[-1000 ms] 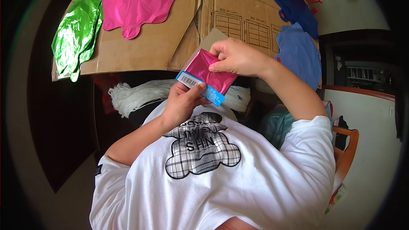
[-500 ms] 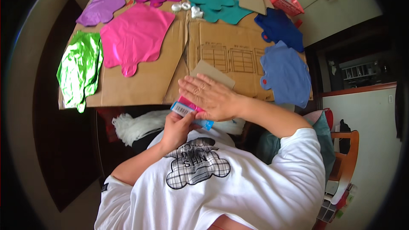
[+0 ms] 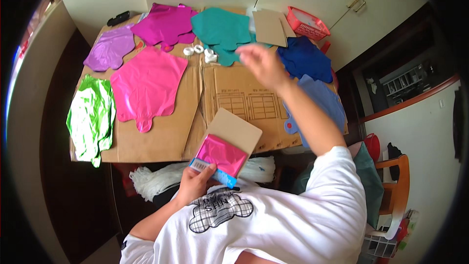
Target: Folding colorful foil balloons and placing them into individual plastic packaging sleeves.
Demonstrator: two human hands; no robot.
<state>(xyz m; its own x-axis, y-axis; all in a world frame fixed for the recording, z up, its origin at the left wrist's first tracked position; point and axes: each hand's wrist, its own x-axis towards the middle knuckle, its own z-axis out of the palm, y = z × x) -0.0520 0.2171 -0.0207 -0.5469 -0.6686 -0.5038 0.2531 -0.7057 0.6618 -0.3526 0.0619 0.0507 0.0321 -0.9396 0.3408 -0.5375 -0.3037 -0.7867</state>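
My left hand (image 3: pixel 194 184) grips a flat bundle at its lower left corner. The bundle consists of a tan cardboard sheet (image 3: pixel 229 123), a folded shiny pink foil balloon (image 3: pixel 221 154) on top of it, and a blue label strip (image 3: pixel 222 177) with a barcode along the near edge. Raised over the far part of the table, my right hand (image 3: pixel 264 66) has its fingers loosely stretched and slightly blurred, with nothing seen in them. It is nearest to the teal flat foil balloons (image 3: pixel 222 28) and a small white bundle (image 3: pixel 210 56).
Flat foil balloons in pink (image 3: pixel 149 85), green (image 3: pixel 91 117), lilac (image 3: pixel 110 49), magenta (image 3: pixel 163 22), dark blue (image 3: pixel 305 59) and light blue (image 3: pixel 315 99) lie around the cardboard-covered table (image 3: pixel 146 147). White ribbon rolls (image 3: pixel 188 51), cardboard sheets (image 3: pixel 269 27) and a red basket (image 3: pixel 308 23) stand farther back.
My right hand has lifted off the pink balloon and moved far forward, uncovering it. The left hand keeps its hold on the bundle. The view has tilted up, showing more of the back wall.
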